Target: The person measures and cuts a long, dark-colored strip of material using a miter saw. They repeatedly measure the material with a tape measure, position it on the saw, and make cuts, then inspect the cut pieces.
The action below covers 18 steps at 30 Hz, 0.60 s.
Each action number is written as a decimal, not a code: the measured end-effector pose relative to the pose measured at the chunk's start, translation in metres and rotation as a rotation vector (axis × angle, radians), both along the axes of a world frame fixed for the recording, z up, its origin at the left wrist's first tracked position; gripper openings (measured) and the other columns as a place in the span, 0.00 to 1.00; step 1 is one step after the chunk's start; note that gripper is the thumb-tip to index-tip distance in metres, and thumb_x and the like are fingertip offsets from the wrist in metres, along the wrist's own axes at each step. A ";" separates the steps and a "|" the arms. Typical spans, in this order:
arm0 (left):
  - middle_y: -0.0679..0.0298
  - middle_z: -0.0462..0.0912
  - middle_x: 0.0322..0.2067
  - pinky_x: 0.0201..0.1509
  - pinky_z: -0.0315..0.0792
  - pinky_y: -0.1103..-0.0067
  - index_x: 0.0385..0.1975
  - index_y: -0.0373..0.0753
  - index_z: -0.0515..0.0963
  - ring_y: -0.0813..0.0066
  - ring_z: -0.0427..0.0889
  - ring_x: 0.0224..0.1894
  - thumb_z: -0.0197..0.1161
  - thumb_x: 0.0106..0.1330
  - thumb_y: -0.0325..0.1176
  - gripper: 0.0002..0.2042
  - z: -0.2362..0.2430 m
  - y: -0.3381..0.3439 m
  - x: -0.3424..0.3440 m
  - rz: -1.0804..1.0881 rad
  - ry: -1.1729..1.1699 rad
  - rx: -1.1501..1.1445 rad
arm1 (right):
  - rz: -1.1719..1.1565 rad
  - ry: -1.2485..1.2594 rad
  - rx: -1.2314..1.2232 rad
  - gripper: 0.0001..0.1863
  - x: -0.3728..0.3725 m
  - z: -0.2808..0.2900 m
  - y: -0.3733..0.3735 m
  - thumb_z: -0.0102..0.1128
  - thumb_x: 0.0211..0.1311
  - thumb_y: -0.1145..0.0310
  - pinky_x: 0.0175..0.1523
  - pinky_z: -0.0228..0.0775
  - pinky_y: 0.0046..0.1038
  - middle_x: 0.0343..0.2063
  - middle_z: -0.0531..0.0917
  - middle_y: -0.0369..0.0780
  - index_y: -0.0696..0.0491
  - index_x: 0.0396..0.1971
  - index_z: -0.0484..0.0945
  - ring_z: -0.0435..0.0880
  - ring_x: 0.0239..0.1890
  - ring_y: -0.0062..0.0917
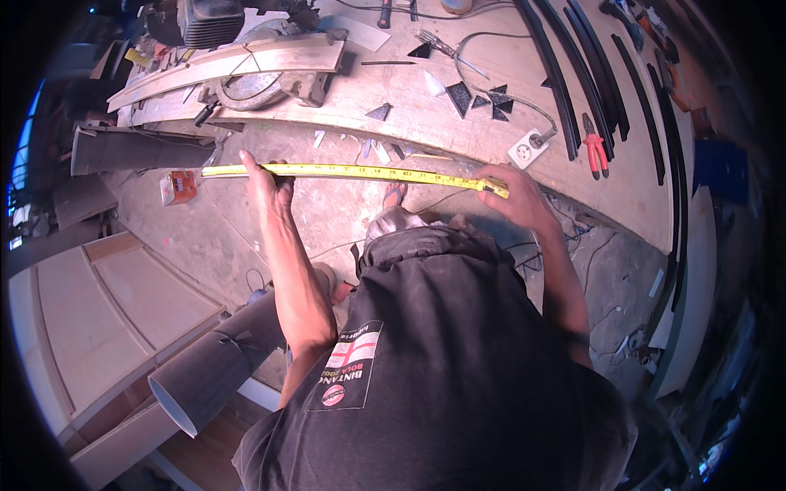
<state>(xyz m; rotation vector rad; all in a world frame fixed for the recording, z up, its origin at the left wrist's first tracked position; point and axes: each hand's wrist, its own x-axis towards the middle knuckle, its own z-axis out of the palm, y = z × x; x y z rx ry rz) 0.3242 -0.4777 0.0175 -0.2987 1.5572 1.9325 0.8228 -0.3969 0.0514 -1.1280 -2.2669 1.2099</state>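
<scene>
Hanging above the floor (225,221) near the worktop (610,200), the yellow tape measure (377,173) was held in the grip of the left hand (266,182) and right hand (520,196), and could have snapped back if one slipped.

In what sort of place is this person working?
Probably a workshop, though its exact trade is uncertain. In view are a long yellow tape measure, red-handled metal pliers and long, narrow black strips lying side by side.

Dark finned machine (214,29), top beyond the upper edge
</scene>
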 end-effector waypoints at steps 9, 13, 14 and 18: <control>0.51 0.71 0.70 0.62 0.77 0.52 0.83 0.40 0.53 0.52 0.78 0.61 0.47 0.65 0.88 0.60 0.009 -0.014 0.033 -0.183 0.228 0.292 | 0.049 0.120 -0.094 0.20 0.002 -0.004 -0.001 0.70 0.65 0.62 0.59 0.77 0.39 0.47 0.89 0.51 0.56 0.52 0.86 0.88 0.52 0.46; 0.61 0.77 0.41 0.39 0.79 0.68 0.61 0.45 0.69 0.67 0.79 0.37 0.38 0.55 0.95 0.55 0.002 -0.021 0.049 -0.069 0.101 0.217 | 0.038 0.219 -0.215 0.24 0.001 -0.012 -0.004 0.67 0.68 0.58 0.60 0.75 0.32 0.47 0.87 0.42 0.57 0.57 0.84 0.85 0.51 0.29; 0.64 0.75 0.30 0.28 0.76 0.73 0.52 0.46 0.71 0.70 0.77 0.27 0.38 0.55 0.95 0.53 0.001 -0.023 0.054 -0.035 0.071 0.201 | 0.032 0.229 -0.245 0.24 0.003 -0.012 -0.003 0.66 0.68 0.57 0.57 0.74 0.30 0.45 0.86 0.40 0.57 0.58 0.83 0.83 0.48 0.26; 0.65 0.68 0.25 0.30 0.72 0.72 0.38 0.45 0.66 0.70 0.70 0.23 0.43 0.63 0.90 0.44 0.001 -0.027 0.077 0.045 -0.046 0.279 | -0.049 0.218 -0.323 0.25 0.010 -0.008 0.001 0.66 0.68 0.60 0.58 0.72 0.30 0.45 0.84 0.39 0.55 0.61 0.81 0.81 0.46 0.25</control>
